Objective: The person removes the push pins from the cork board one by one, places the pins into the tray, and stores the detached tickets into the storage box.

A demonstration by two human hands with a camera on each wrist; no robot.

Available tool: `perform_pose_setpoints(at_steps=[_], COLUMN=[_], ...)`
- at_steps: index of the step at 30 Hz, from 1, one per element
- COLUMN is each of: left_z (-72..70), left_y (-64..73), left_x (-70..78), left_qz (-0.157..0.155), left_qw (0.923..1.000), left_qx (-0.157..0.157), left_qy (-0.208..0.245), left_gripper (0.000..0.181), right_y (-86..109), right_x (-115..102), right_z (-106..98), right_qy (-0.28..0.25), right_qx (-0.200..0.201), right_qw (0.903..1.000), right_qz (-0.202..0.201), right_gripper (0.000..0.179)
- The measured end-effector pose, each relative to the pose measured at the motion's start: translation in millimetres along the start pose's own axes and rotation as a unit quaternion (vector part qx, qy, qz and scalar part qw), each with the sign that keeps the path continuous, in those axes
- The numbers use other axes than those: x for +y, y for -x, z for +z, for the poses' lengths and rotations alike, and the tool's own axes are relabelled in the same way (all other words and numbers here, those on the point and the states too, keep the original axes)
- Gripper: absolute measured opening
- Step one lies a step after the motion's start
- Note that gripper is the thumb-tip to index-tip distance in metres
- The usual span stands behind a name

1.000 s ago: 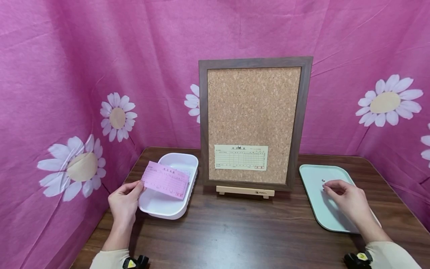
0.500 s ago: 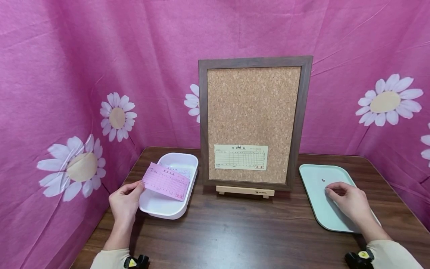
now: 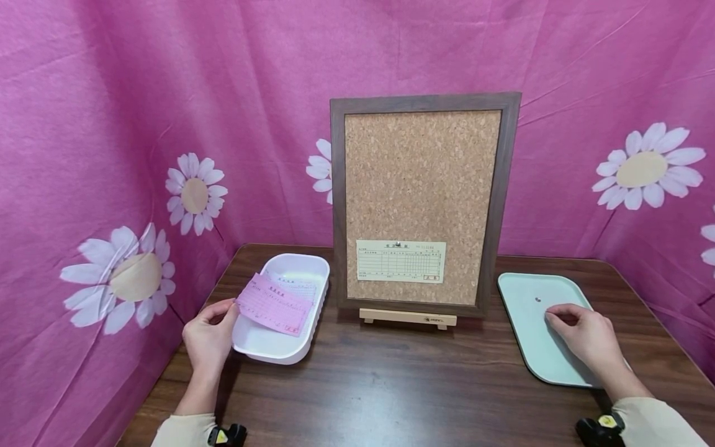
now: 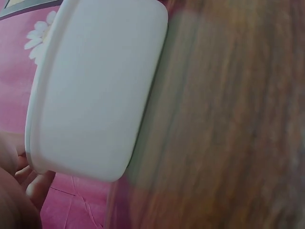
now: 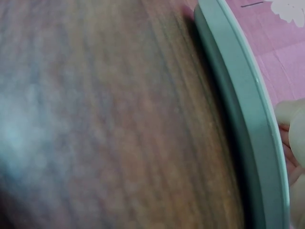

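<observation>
My left hand pinches a pink receipt slip by its left corner, above the white plastic basket. Another printed slip, pale bluish, shows behind it in the basket. Over the pale green tray, the thumb and index fingertips of my right hand meet; whether something small sits between them is hidden. A tiny metal pushpin lies on the tray just left of those fingertips. A cream receipt slip is fixed low on the cork board by a pushpin at its top edge.
The cork board's brown frame leans upright on a small wooden easel between basket and tray. Dark wood table lies in front. A pink flowered curtain closes off the back and sides.
My right hand has drawn slightly right, away from the pushpin on the tray. The pink slip has tilted and dipped a little, showing more of the slip behind it.
</observation>
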State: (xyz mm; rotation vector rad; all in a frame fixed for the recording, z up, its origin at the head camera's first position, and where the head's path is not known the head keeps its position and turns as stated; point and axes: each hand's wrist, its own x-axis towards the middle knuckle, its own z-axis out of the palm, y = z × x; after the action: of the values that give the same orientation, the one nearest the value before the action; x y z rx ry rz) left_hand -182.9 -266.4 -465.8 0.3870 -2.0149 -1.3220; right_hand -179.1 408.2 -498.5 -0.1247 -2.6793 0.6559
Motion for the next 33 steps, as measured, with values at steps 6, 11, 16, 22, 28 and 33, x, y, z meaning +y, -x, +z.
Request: perform_pose_setpoints(at_steps=[6,11,16,22,28,33], left_z=[-1.1,-3.3,-6.5,-9.6,-15.0,-17.3], left_y=[-0.5,0.2,0.6,-1.6,-5.8,-8.3], left_x=[-2.4,-3.2,-2.1,-1.7,-1.6,2.2], left_qz=[0.024,0.023,0.014,0.010,-0.004,-0.005], left_qw=[0.9986,0.9964,0.9937,0.9935,0.9945,0.9976], left_qx=[-0.005,-0.024,-0.047,-0.050,-0.047,-0.046], left_qy=[-0.048,-0.078,-0.100,-0.102,-0.094,-0.052], left_gripper=[0.009,0.012,0.016,0.018,0.021,0.020], right_y=[-1.2,-1.1,-2.2,-1.4,1.5,3.0], right_x=[-0.8,-0.2,0.8,0.0,-1.9,-4.1], right_z=[2.2,2.8,3.2,0.1,-4.1,-8.4], right_qy=[0.002,0.002,0.004,-0.004,-0.020,-0.024], right_qx=[0.001,-0.002,-0.005,-0.012,0.005,0.021], right_qw=[1.0000,0.9999,0.9999,0.9999,0.9998,0.9994], right_qz=[-0.007,-0.011,-0.014,0.003,0.001,-0.010], right_gripper=[0.013,0.013,0.013,0.016,0.016,0.015])
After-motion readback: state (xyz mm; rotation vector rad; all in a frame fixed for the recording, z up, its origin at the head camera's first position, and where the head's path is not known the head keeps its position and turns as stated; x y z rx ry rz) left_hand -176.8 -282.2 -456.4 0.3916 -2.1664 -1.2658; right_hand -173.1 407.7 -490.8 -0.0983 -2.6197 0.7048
